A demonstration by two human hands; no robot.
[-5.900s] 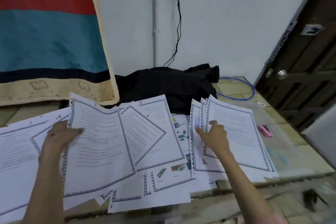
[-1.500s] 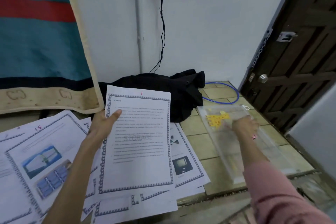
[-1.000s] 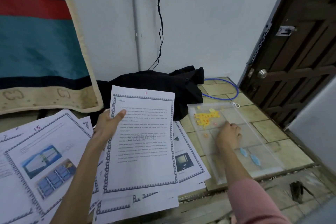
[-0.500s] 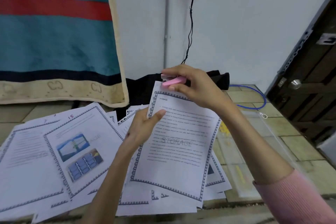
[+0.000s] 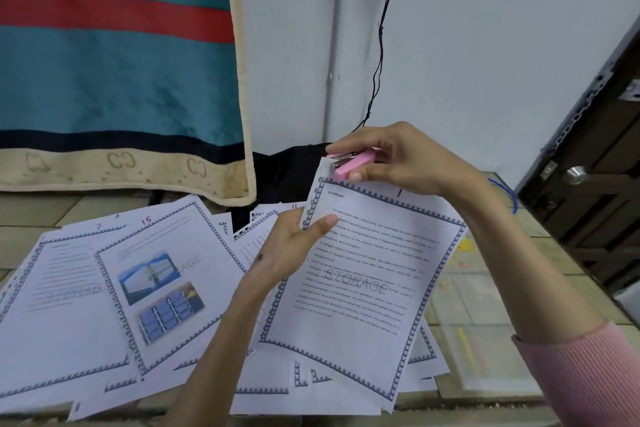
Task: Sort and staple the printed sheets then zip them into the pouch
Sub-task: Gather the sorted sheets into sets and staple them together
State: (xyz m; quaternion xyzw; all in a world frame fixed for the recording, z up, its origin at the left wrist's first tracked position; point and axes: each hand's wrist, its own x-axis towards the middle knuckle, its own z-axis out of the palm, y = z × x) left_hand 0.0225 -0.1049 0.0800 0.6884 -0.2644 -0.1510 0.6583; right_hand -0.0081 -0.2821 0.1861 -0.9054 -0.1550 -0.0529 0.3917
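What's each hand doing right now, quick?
Left hand: grips the STORAGE sheets at their left edge, thumb on top.
Right hand: holds the pink stapler over the sheets' top-left corner.

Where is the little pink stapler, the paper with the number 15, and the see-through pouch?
small pink plastic stapler (image 5: 353, 163), head view, on its pink body.
white printed sheet numbered 15 (image 5: 162, 274), head view, on its upper photo.
clear plastic zip pouch (image 5: 485, 322), head view, on its flat clear face.
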